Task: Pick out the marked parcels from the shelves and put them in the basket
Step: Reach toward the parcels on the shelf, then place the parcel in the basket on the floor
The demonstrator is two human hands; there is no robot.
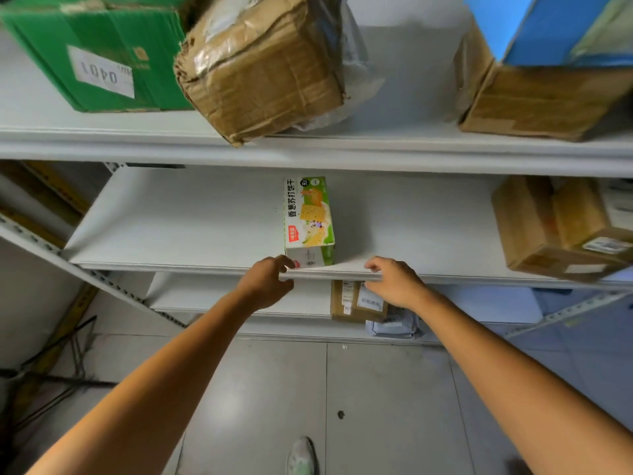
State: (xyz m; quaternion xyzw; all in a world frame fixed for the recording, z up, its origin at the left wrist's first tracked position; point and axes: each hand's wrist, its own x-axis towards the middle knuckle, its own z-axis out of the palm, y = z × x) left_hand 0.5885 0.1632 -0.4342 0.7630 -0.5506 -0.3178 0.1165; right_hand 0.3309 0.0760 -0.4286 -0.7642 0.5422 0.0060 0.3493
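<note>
Your bare forearms (pixel 171 389) rise from the bottom corners to your left hand (pixel 269 284) and right hand (pixel 394 284). Each curls its fingers over the thin metal lip of the middle shelf (pixel 171 234), likely to brace you, and neither holds a parcel. Between them at frame centre sits the glossy, crisp-edged cracker box (pixel 308 217), close to that lip within easy reach, unlike the crumpled, taped brown carton (pixel 260 70) overhanging above; no basket shows.

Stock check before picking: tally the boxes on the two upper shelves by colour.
Brown cardboard boxes: 4
Green corrugated cardboard box: 1
Blue cardboard box: 1
Green-and-white printed cracker carton: 1
Total: 7
</note>
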